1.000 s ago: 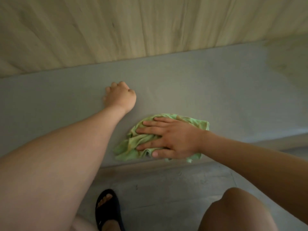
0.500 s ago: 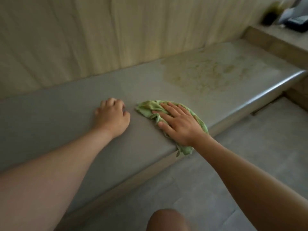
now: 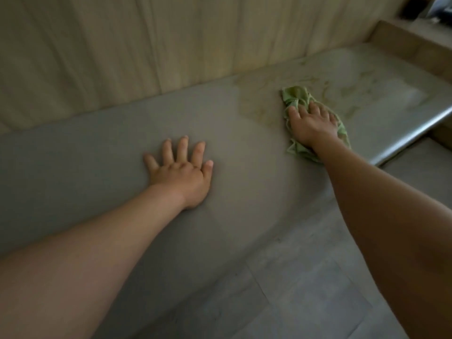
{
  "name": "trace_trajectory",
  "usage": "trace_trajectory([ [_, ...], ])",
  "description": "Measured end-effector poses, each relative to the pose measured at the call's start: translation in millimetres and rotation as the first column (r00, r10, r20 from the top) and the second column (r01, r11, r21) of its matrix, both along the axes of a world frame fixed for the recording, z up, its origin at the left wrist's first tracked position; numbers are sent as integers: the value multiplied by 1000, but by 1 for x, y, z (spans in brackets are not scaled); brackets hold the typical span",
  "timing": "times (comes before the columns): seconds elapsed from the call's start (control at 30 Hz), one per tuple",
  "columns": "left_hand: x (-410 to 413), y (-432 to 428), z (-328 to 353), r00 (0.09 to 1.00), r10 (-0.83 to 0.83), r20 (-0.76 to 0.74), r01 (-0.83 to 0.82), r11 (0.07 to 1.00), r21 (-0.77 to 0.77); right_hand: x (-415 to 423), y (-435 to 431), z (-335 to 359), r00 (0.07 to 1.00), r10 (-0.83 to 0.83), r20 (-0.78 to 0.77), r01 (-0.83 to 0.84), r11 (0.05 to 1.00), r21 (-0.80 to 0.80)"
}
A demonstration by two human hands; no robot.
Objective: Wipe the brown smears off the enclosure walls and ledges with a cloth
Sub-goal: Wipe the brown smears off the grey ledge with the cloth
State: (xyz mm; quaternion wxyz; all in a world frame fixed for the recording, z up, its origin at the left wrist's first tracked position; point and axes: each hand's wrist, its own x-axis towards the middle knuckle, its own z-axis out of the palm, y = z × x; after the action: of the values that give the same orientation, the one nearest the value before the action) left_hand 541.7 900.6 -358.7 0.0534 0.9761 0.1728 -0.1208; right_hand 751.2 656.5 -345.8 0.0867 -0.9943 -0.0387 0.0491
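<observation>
- Flat and empty, the left hand (image 3: 181, 177) rests palm-down on the grey ledge (image 3: 97, 148), all five fingers spread straight and holding nothing.
- Further right on the ledge, the right hand (image 3: 310, 126) lies with its fingers stretched over one crumpled green cloth (image 3: 297, 99), pressing it down without curling round it; blur makes the thumb hard to pick out.
- Much of the cloth is hidden under that hand. Bunched folds show past the fingertips, and a flap shows beside the wrist towards the ledge's front edge.
- Brown smears (image 3: 342, 89) cover the right part of the ledge, around and beyond the cloth. They run together and are blurred, so they cannot be counted.
- Behind the ledge stands one pale wood-grain wall (image 3: 122, 45), cut off at the top.
- At the ledge's right end a brown raised block (image 3: 403, 45) is cut by the frame, and the dark objects (image 3: 415, 8) above it are too blurred to name.
- Below the ledge's front edge lies grey floor (image 3: 305, 289).
- The left forearm (image 3: 85, 253) and the right forearm (image 3: 379, 204) run out of frame before the elbows.
</observation>
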Motion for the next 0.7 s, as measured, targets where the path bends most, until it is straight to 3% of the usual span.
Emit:
trace_trajectory([
  [0.1,1,0,0,1000,-8,-9,8,1000,8,2,52,-1,987,158,-8,-158,987,-7],
  [0.2,0,0,0,1000,-9,-29,9,1000,5,-30,109,1,901,434,-2,-434,901,1],
  [0.33,9,12,15,992,-126,-31,128,988,84,-56,104,0,806,592,1,-592,806,33],
  [0.43,19,38,20,968,-248,-28,249,961,121,-26,76,0,862,507,15,-506,862,-23],
  [0.53,20,49,7,963,-268,19,266,961,68,24,68,-2,934,357,15,-355,933,-58],
  [0.7,20,54,-4,958,-273,85,270,962,47,94,83,3,976,216,19,-215,975,-48],
])
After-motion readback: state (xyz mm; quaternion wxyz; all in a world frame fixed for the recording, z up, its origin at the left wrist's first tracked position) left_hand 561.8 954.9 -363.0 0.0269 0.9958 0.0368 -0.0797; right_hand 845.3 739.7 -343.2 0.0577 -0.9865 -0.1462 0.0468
